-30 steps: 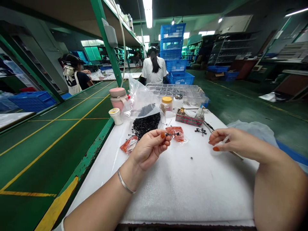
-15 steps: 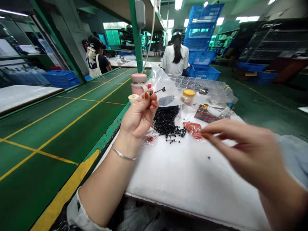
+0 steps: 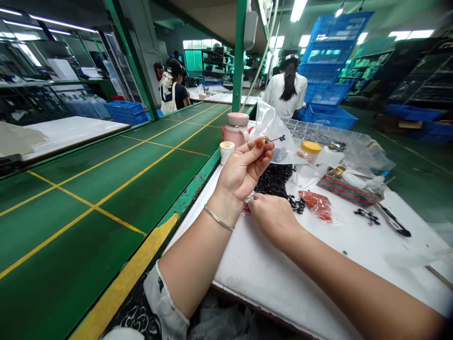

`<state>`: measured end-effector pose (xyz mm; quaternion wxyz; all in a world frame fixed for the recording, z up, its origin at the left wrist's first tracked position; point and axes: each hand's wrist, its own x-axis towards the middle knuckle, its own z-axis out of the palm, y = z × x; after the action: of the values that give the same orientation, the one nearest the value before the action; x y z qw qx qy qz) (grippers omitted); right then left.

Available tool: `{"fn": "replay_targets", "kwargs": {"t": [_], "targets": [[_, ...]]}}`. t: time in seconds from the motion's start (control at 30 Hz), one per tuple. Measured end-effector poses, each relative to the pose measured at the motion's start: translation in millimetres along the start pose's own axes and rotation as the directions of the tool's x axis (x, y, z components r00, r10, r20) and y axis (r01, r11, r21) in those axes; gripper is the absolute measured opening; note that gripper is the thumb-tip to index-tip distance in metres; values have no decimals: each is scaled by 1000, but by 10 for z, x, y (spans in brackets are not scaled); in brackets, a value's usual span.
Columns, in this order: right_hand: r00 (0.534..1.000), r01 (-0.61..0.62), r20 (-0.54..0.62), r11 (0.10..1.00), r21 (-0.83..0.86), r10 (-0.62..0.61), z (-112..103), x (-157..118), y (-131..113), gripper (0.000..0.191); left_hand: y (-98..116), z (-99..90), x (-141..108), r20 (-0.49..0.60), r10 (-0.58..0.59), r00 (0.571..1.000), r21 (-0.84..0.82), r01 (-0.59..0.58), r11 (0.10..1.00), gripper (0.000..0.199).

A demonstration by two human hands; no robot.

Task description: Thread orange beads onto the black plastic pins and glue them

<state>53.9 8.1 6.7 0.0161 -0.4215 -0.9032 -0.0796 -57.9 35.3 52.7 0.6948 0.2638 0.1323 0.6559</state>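
My left hand [image 3: 242, 171], raised over the table, pinches a thin black plastic stem with a small knobbed end [image 3: 277, 139] between thumb and forefinger. Below it, my right hand [image 3: 275, 218] is closed, its fingertips at a small clear bag with red bits [image 3: 247, 208]; whether anything is in those fingers is hidden. Behind both hands lies a heap of similar black parts [image 3: 274, 180], partly covered by them. To the right of the heap rests a clear bag of orange-red pieces [image 3: 318, 206].
A pink flask [image 3: 236, 128] and a white cup [image 3: 227, 152] stand by the green conveyor belt [image 3: 116, 208]. A yellow-lidded jar [image 3: 310, 151], a patterned box [image 3: 348, 188] and a utility knife [image 3: 394, 221] are on the right. Two people sit farther back.
My right hand has moved left from beside the orange-red bag to the small bag below my left hand. The left hand keeps its pinch on the black stem. The view has turned left.
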Motion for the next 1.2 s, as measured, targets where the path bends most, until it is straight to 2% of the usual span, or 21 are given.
{"fn": "replay_targets", "kwargs": {"t": [0.27, 0.47, 0.7, 0.8, 0.93, 1.07, 1.2], "targets": [[999, 5, -37, 998, 63, -3, 97, -127, 85, 26, -64, -3, -13, 12, -22, 1000, 23, 22, 999, 19], [997, -33, -64, 972, 231, 49, 44, -240, 202, 22, -160, 8, -34, 46, -61, 997, 40, 59, 997, 23], [995, -7, -91, 928, 373, 44, 35, -285, 295, 20, -206, 1, -23, 9, -70, 998, 85, 69, 994, 19], [994, 8, -111, 957, 289, 25, 86, -274, 253, 26, -208, -4, -22, 32, -67, 997, 79, 64, 995, 21], [999, 45, -31, 996, 81, -43, 133, -213, 163, 34, -212, -3, -22, 32, -63, 998, 75, 60, 995, 24], [1000, 19, 21, 997, 72, -20, 113, -138, 107, 29, -220, -6, -16, -2, -75, 997, 80, 74, 994, 23], [999, -15, 34, 996, 90, 12, 99, -75, 101, 27, -228, -14, -15, 15, -87, 996, 70, 86, 994, 25]]}}
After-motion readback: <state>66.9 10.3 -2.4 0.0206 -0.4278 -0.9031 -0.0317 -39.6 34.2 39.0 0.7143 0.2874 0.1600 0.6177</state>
